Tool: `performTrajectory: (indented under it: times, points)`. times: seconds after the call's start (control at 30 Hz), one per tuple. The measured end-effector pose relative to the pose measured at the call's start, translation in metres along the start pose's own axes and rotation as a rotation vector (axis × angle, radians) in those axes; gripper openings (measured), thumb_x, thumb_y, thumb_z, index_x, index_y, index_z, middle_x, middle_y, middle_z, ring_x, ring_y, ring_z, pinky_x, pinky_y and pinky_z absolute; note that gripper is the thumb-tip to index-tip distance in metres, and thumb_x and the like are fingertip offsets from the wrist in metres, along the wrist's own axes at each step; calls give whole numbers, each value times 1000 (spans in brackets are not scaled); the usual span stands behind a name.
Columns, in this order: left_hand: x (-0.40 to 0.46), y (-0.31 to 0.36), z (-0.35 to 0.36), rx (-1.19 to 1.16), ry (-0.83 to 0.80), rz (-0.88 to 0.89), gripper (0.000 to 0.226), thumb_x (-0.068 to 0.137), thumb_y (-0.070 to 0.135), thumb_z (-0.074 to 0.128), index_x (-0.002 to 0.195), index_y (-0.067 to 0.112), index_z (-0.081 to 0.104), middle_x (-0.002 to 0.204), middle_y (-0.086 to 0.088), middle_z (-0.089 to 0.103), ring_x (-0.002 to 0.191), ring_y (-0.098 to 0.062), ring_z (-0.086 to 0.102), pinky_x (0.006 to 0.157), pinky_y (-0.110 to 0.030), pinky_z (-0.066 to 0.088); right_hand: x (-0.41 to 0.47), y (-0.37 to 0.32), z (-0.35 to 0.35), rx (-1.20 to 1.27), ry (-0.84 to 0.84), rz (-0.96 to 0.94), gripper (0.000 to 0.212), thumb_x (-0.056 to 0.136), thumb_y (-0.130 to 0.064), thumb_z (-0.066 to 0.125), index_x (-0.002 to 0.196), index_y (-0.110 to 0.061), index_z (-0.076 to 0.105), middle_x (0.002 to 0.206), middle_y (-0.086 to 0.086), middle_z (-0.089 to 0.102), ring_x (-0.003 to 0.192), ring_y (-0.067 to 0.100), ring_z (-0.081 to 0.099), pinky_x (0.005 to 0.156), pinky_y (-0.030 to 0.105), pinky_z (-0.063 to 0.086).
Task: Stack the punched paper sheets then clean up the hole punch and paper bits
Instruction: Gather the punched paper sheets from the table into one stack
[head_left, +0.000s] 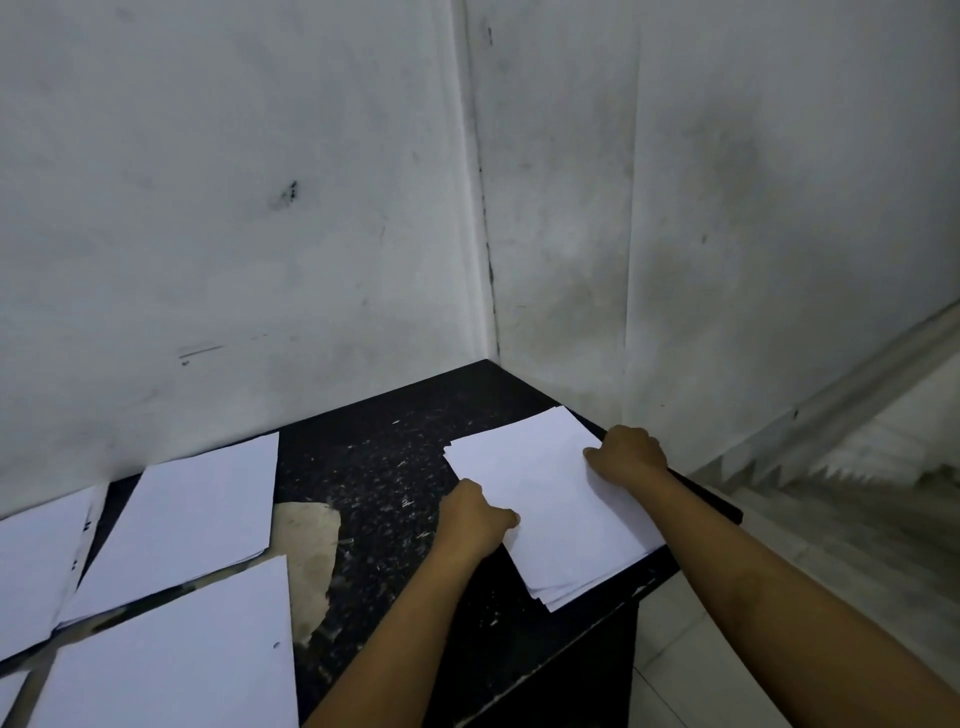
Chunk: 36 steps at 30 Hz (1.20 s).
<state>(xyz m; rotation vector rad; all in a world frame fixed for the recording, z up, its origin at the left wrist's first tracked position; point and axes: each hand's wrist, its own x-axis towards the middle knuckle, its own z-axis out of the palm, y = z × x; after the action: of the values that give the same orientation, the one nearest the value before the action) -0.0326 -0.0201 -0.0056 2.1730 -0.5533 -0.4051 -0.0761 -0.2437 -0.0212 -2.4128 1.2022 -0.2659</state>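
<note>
A stack of white paper sheets (545, 499) lies at the right end of a black speckled counter (384, 467), with its lower sheets fanned out slightly at the near corner. My left hand (475, 517) grips the stack's left edge, thumb on top. My right hand (628, 452) holds the stack's far right edge with curled fingers. Small white paper bits (400, 467) are scattered over the dark counter between the piles. No hole punch is in view.
Three more paper piles lie on the left: one at the far left (36, 566), one in the middle (182, 525), one nearest me (171, 654). A pale worn patch (311, 540) marks the counter. Walls close the corner behind; the counter's right edge drops to a tiled floor (831, 545).
</note>
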Motion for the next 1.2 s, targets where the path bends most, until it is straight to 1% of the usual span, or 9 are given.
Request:
performTrajectory:
  times: [0.13, 0.23, 0.37, 0.53, 0.63, 0.73, 0.83, 1.03, 1.2]
  points:
    - [8, -9, -17, -31, 41, -33, 38, 82, 14, 75, 101, 14, 41, 99, -1, 55, 85, -15, 56, 60, -19, 45, 4, -11, 2, 70, -65, -75, 35, 91, -34, 56, 100, -2, 64, 101, 12, 65, 93, 29, 61, 72, 28, 45]
    - [3, -11, -25, -43, 6, -24, 56, 77, 24, 82, 121, 11, 49, 114, 0, 55, 96, -14, 56, 66, -17, 44, 4, -10, -4, 104, -131, -122, 35, 92, -41, 58, 90, -6, 61, 92, 9, 61, 94, 26, 61, 65, 27, 42]
    - [-13, -13, -20, 105, -103, 35, 104, 67, 45, 86, 150, 18, 30, 149, -1, 40, 131, -19, 44, 88, -21, 38, -6, 7, -15, 140, -184, -172, 52, 92, -47, 60, 128, -10, 54, 127, 8, 59, 104, 22, 55, 80, 28, 39]
    - [-33, -14, -5, 314, -186, 88, 115, 60, 49, 88, 151, 22, 25, 151, -4, 33, 138, -23, 32, 102, -30, 38, -14, 29, -23, 130, -186, -173, 60, 90, -50, 62, 136, -15, 49, 139, 7, 54, 123, 25, 53, 92, 31, 42]
    - [-40, -14, -1, 367, -157, 102, 101, 65, 47, 86, 146, 17, 35, 145, -5, 37, 136, -24, 32, 105, -33, 38, -22, 35, -23, 126, -179, -185, 52, 90, -48, 63, 130, -16, 53, 134, 5, 57, 118, 23, 56, 94, 32, 44]
    - [-43, -13, -2, 387, -114, 122, 69, 71, 44, 82, 124, 12, 54, 128, -6, 50, 123, -22, 45, 96, -27, 40, -27, 34, -20, 81, -164, -224, 47, 91, -44, 62, 128, -15, 55, 131, 7, 58, 115, 23, 56, 94, 31, 44]
    - [-45, -15, 0, 390, -99, 130, 51, 72, 45, 81, 101, 14, 53, 108, -2, 49, 112, -20, 50, 91, -26, 41, -30, 34, -17, 43, -142, -241, 46, 92, -42, 62, 128, -13, 55, 130, 9, 57, 114, 24, 55, 89, 28, 42]
    - [-56, -29, -7, 306, -59, 204, 77, 72, 56, 78, 132, 15, 54, 132, -3, 45, 120, -17, 46, 96, -25, 43, -46, 14, -5, -171, -55, -236, 50, 93, -48, 56, 134, -19, 49, 141, 11, 41, 130, 31, 39, 105, 40, 36]
    - [-65, -45, -42, 286, -12, 268, 50, 82, 51, 70, 122, 24, 59, 124, 0, 50, 109, -12, 52, 86, -20, 41, -71, -24, 13, -203, 58, -339, 42, 93, -46, 55, 128, -23, 52, 144, 7, 39, 133, 29, 34, 108, 43, 31]
